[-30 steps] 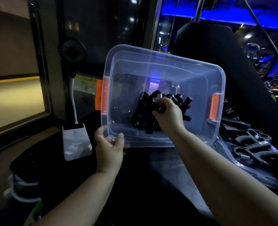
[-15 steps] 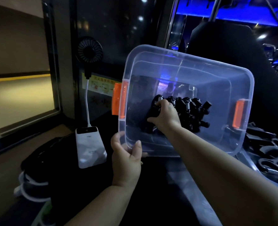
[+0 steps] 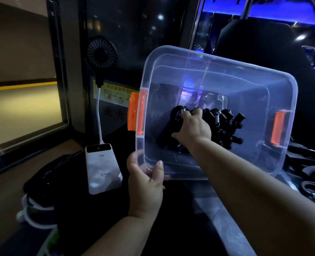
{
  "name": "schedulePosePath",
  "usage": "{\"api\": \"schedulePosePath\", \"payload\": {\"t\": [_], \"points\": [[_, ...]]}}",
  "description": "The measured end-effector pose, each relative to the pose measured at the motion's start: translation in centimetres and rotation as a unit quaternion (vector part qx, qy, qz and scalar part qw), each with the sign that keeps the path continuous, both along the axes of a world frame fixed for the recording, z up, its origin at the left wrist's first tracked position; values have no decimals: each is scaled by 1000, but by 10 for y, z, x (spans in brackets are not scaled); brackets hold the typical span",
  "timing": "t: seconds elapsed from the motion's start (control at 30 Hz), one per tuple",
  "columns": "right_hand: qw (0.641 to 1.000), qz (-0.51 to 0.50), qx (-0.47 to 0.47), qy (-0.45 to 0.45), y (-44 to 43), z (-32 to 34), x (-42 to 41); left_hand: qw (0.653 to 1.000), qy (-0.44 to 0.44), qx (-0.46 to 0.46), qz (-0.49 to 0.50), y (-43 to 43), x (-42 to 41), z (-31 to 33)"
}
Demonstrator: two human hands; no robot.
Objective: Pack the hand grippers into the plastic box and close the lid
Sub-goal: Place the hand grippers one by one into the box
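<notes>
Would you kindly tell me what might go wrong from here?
The plastic box is tilted toward the camera, and only the left hand pinches its near corner, so it may twist or slip. The hand grippers lie in a loose pile under the right hand; once released they may slide toward the lower rim.

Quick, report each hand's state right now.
Left hand: gripping the plastic box at its near rim.
Right hand: inside the box, holding a hand gripper.
</notes>
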State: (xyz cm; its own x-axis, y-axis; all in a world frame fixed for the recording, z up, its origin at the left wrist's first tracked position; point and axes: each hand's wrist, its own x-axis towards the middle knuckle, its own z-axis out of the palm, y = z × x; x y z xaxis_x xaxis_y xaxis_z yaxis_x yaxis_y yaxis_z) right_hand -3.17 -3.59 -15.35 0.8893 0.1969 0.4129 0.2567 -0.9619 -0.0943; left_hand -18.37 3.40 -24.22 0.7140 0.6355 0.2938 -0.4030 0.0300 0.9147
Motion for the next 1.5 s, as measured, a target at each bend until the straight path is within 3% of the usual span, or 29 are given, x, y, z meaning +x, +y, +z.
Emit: {"api": "schedulePosePath", "payload": {"t": [0.33, 0.7, 0.9, 1.0, 1.13, 1.27, 1.5], "points": [[999, 21, 28, -6, -17, -5, -4, 1000, 11, 6, -9, -2, 0, 2], [994, 3, 104, -37, -94, -15, -19, 1000, 15, 11, 19, -2, 4, 0], [961, -14, 218, -168, -153, -24, -19, 999, 21, 17, 29, -3, 7, -1], [935, -82, 266, -218, -184, -34, -17, 999, 24, 16, 37, -4, 7, 0], [909, -202, 332, -148, -212, -46, -17, 999, 31, 14, 41, -7, 7, 3], [901, -126, 415, 1, -228, -56, -6, 998, 40, 22, 49, -8, 7, 4], [903, -104, 417, -2, -234, -53, -5, 996, 50, 15, 67, -12, 9, 8]]}}
